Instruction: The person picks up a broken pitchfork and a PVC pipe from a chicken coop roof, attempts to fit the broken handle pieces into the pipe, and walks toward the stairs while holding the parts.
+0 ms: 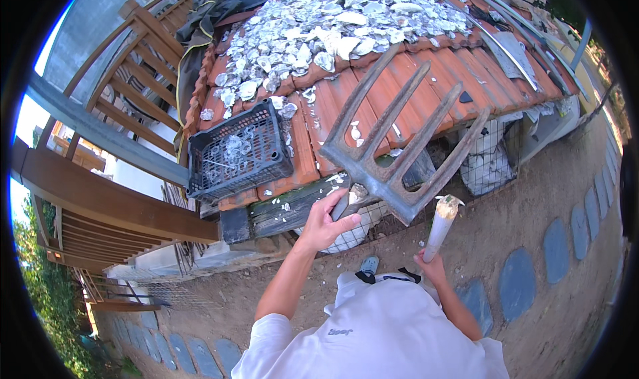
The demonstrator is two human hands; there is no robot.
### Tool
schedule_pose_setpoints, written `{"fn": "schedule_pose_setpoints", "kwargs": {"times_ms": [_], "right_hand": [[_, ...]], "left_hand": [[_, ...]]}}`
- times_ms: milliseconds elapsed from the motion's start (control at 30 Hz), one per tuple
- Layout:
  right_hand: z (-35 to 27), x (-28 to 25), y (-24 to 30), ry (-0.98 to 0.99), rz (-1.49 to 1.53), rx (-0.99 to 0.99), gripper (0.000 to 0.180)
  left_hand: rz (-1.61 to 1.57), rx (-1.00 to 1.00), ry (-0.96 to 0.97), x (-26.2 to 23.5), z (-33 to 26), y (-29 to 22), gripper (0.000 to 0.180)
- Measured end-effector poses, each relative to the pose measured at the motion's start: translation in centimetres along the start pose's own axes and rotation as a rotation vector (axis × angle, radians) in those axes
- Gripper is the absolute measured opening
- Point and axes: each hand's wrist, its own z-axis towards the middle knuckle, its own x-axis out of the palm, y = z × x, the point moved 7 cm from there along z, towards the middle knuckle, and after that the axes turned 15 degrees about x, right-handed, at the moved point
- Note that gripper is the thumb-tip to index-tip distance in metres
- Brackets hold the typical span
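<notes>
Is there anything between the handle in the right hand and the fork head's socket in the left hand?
No separate object shows between the handle and the socket, but the lower corner of the fork head lies between them in this view; pale, wood-like material shows at the socket.

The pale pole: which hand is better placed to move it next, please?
Probably the right hand: it grips the pole below its splintered end. The left hand seems occupied, holding the metal fork head near its socket.

Sloping orange clay-tile surface (482, 73), broad heap of pale shells (346, 29), black plastic crate (239, 183), scattered white fragments (355, 131)
</notes>
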Motion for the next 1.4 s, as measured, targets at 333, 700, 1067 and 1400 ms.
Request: {"fn": "schedule_pose_setpoints", "kwargs": {"times_ms": [333,700,1067,1400], "right_hand": [[-1.1,0.5,-1.9,0.119,0.028,-0.032,0.024],[-10.3,-10.8,9.3,-0.254,0.476,-0.177,0.044],[-12.4,-13.4,9.3,-0.401,0.737,-0.128,0.059],[-13.7,-13.7,7.0,-0.508,0.976,-0.050,0.038]], "left_hand": [[-0.069,-0.103,0.140,4.2,-1.3,1.2,0.051],[0.114,-0.140,0.360,10.1,-0.7,2.7,0.050],[0.106,0.019,0.652,19.0,-0.6,4.6,0.046],[0.127,-0.296,0.924,21.7,-1.1,5.8,0.038]]}}
